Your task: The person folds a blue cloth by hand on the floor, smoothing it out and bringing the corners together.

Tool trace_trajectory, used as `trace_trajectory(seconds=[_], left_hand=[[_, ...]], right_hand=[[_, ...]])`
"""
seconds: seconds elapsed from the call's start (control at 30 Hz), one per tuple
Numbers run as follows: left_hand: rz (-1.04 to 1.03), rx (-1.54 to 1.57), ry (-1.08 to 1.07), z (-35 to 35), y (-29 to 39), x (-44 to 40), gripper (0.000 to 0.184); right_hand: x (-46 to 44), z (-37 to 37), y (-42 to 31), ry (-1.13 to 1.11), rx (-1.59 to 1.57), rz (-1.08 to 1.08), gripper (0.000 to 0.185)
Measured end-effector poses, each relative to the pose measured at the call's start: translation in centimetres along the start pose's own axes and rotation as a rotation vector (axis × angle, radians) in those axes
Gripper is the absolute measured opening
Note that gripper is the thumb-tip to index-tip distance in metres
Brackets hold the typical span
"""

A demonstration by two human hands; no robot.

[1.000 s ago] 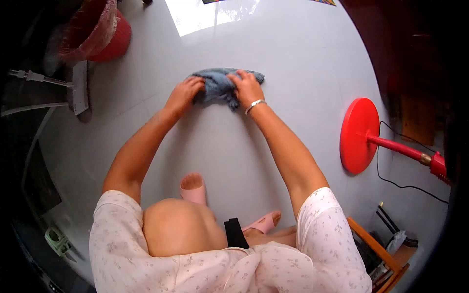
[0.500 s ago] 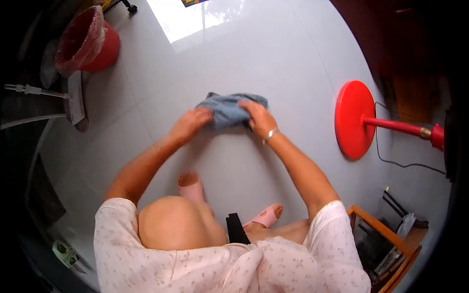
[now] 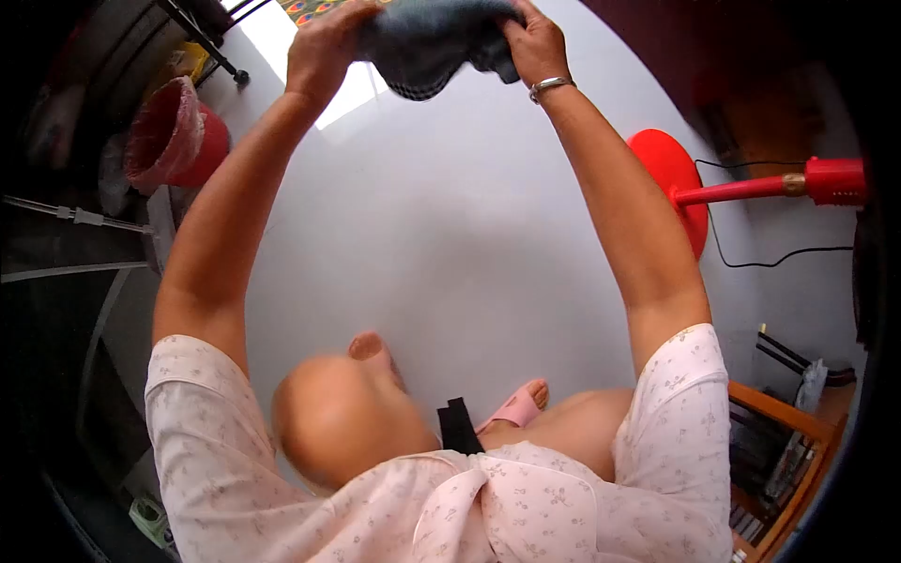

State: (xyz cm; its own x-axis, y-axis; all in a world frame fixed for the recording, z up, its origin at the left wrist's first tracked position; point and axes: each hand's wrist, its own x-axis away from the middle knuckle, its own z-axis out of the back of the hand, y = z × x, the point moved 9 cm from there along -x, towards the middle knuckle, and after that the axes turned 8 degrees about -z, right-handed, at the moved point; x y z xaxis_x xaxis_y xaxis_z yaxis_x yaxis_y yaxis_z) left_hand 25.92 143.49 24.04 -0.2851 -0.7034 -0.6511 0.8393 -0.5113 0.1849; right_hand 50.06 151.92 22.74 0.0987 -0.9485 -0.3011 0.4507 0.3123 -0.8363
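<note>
Fingers (image 3: 357, 14) have lifted grey-blue cloth (image 3: 427, 42) off floor (image 3: 441, 235).

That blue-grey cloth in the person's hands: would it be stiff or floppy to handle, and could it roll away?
Probably floppy: the blue-grey cloth sags between the left hand and right hand. It seems unlikely to roll, given its loose, uneven lower edge.

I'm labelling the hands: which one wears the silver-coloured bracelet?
The right hand: the slim, silver-coloured bracelet sits just behind it; the left hand has none.
</note>
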Motion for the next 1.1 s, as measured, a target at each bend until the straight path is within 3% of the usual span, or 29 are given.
trace_trajectory(seconds=[0.03,0.07,0.1,0.17,0.23,0.3,0.33,0.37,0.43,0.47,0.5,0.57,0.6,0.63,0.7,0.73,0.77,0.8,0.87,0.93,1.03,1.1], left_hand=[[0.040,0.120,0.086,1.2,0.8,-1.2,0.030],[0.372,0.321,-0.102,-0.4,-0.3,-0.9,0.027],[0.367,0.330,-0.109,-0.7,0.2,-0.8,0.027],[0.191,0.131,0.036,0.8,1.2,-1.8,0.027],[0.146,0.147,0.128,1.7,2.3,-2.1,0.025],[0.217,0.240,-0.013,0.7,2.0,-2.7,0.024],[0.215,0.240,0.000,0.4,1.7,-3.2,0.024],[0.216,0.495,0.043,-0.5,1.6,-3.7,0.027],[0.207,1.008,0.116,-1.2,3.5,-4.7,0.044],[0.450,1.015,-0.116,-2.6,4.0,-3.9,0.064],[0.001,0.562,0.130,-0.2,6.0,-5.8,0.070],[0.021,1.108,0.137,-1.6,8.7,-6.7,0.071],[0.046,0.983,0.104,-1.5,8.8,-6.8,0.055],[0.176,0.658,0.004,-2.3,7.5,-6.1,0.042],[0.166,0.659,0.023,-3.4,6.1,-5.8,0.061],[0.213,0.723,0.012,-2.8,6.5,-5.4,0.064],[0.111,0.787,0.042,-2.7,6.7,-5.4,0.064],[0.139,0.795,-0.061,-2.7,6.9,-5.4,0.065],[0.158,0.798,-0.165,-1.2,8.1,-5.2,0.065],[0.246,0.610,-0.452,-0.6,8.6,-4.6,0.060],[0.243,0.658,-0.396,0.6,6.7,-4.7,0.054],[0.149,0.489,-0.476,1.0,5.7,-5.5,0.034]], right_hand=[[0.2,-0.1,-0.5,-0.147,-0.111,-0.067,0.038],[-0.3,0.2,-0.4,-0.144,0.129,0.012,0.033],[-0.3,0.4,-1.8,-0.145,0.369,0.100,0.028],[0.4,2.8,-3.7,-0.046,-0.192,0.149,0.027],[1.3,3.5,-4.1,-0.092,-0.173,-0.254,0.028],[0.5,3.5,-7.4,-0.041,0.443,0.316,0.026],[0.5,4.8,-7.7,-0.035,0.079,0.296,0.027],[-0.5,5.6,-7.1,-0.010,-0.023,0.163,0.027],[0.0,6.3,-10.3,-0.005,-0.085,0.173,0.026],[0.5,5.3,-11.7,-0.113,-0.029,0.275,0.026],[1.1,4.4,-13.0,-0.220,0.029,0.380,0.027],[2.3,3.2,-15.3,-0.292,0.281,0.545,0.031],[2.5,3.4,-15.8,-0.298,0.309,0.517,0.030],[2.9,3.8,-16.3,-0.300,0.339,0.493,0.029],[3.0,5.3,-16.7,-0.251,0.501,0.348,0.023],[2.8,5.8,-16.6,-0.173,0.565,0.423,0.024],[2.7,6.2,-15.8,-0.093,0.627,0.496,0.027],[2.8,6.9,-15.8,-0.050,0.613,0.557,0.031],[2.8,7.9,-15.7,-0.070,0.649,0.448,0.034],[2.5,8.7,-15.7,-0.086,0.657,0.393,0.036],[2.2,9.4,-15.6,-0.164,0.610,0.357,0.037],[2.1,9.6,-15.7,-0.210,0.548,0.330,0.036]])
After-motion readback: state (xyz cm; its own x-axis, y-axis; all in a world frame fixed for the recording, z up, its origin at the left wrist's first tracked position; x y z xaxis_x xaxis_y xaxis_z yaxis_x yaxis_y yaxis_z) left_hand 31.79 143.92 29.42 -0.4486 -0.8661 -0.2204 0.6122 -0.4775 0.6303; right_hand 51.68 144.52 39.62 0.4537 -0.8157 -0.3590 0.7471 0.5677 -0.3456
